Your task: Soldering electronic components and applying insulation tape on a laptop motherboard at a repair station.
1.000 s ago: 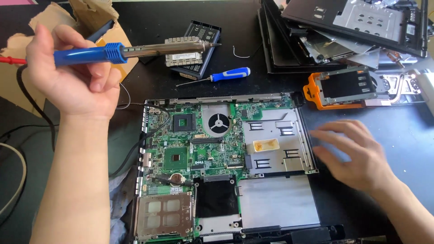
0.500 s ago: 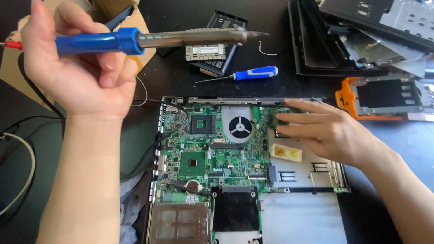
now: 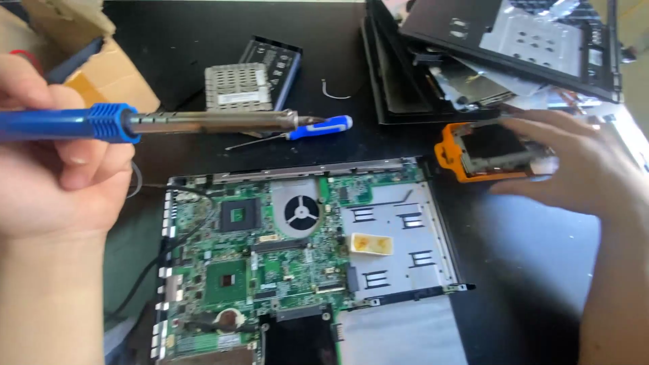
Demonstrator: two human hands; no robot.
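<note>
Fingers (image 3: pixel 74 162) wrap soldering iron (image 3: pixel 155 123); right fingers (image 3: pixel 541 152) touch orange caddy (image 3: pixel 449 152).

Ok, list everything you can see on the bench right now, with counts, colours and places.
soldering iron: 1, blue handle, metal barrel, held level above the board
motherboard: 1, green, in an open laptop base, centre
fan: 1, black, on the motherboard
screwdriver: 1, blue handle, behind the board
drive caddy: 1, orange frame, right of the board
metal module: 1, silver, far centre, on a black part
laptop panels: stack, black and silver, far right
cardboard box: 1, brown, far left
left hand: grips the soldering iron
right hand: on the drive caddy
</note>
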